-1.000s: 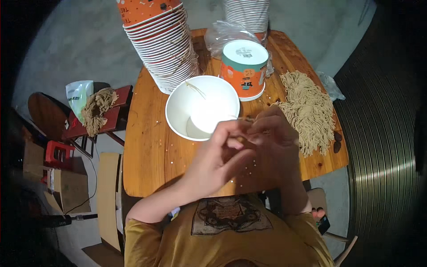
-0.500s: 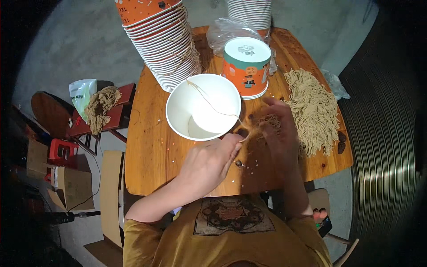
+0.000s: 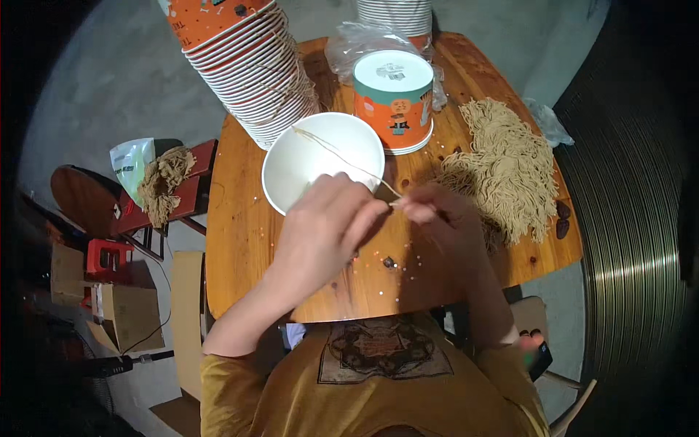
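Note:
A white-lined paper bucket (image 3: 287, 164) stands tilted with its mouth toward me. A thin tan cord (image 3: 336, 154) runs from inside it, over the right rim, to my fingertips. My left hand (image 3: 324, 218) is in front of the bucket, partly hiding its near rim, with thumb and forefinger pinched at the cord's end. My right hand (image 3: 450, 222) is closed beside it, its fingertips pinching the cord close to the left ones. The fine hold between the fingers is too small to make out. To the right lies a heap of tan cords (image 3: 510, 171).
A tall leaning stack of paper buckets (image 3: 251, 76) stands behind left. An orange and green bucket (image 3: 393, 109) sits upside down behind the open one, near a clear plastic bag (image 3: 364, 47). Small white bits lie on the wooden table (image 3: 240, 247). A red stool (image 3: 193, 186) is at left.
My right hand has moved from near the cord heap to the left, meeting my left hand at the cord. My left hand has risen over the bucket's near rim. The view has shifted slightly.

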`<state>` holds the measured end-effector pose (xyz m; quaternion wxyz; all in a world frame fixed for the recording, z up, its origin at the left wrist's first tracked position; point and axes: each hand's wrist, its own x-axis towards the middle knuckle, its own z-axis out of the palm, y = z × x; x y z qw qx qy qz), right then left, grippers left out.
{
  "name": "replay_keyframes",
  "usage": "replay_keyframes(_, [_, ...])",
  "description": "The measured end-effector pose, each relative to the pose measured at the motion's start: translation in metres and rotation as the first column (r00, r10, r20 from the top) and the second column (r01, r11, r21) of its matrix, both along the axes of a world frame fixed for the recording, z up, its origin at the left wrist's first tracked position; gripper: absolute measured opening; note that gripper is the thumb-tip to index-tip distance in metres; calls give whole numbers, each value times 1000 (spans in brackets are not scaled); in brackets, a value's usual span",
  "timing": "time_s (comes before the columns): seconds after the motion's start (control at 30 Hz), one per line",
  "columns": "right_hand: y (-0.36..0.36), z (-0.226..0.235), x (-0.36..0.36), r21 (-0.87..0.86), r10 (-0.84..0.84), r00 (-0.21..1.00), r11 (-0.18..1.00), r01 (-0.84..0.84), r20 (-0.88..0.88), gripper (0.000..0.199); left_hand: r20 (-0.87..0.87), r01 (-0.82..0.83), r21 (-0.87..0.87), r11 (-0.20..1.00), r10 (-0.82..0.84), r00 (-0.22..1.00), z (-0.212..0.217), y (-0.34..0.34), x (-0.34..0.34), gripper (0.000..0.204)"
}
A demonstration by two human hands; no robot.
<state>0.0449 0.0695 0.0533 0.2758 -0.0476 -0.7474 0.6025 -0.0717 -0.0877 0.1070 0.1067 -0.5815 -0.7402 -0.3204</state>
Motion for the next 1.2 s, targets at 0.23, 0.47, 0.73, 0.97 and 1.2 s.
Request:
replay_keyframes(0.23, [-6,-11,-4,357,-284,951,882,308,-119,8,363,-25,-208,978,101,926,3,-8,-10,23])
replay_keyframes(0.47, [-20,-19,-21,414,-308,927,831,371,-212,10,493,35,-296,954,122,861,-2,-7,-25,24])
replay_keyframes(0.73, [-24,-9,-23,274,-236,954,920,280,-184,10,653,15,-253,967,159,740,21,-14,-36,17])
replay_keyframes(0.97, [-30,-2,-37,191,-188,952,953,236,-240,7,843,68,-128,989,72,534,27,-26,-56,21])
replay_keyframes(1.2, [-32,0,-40,205,-176,956,952,226,-234,8,903,72,-106,992,66,424,26,-24,-66,23])
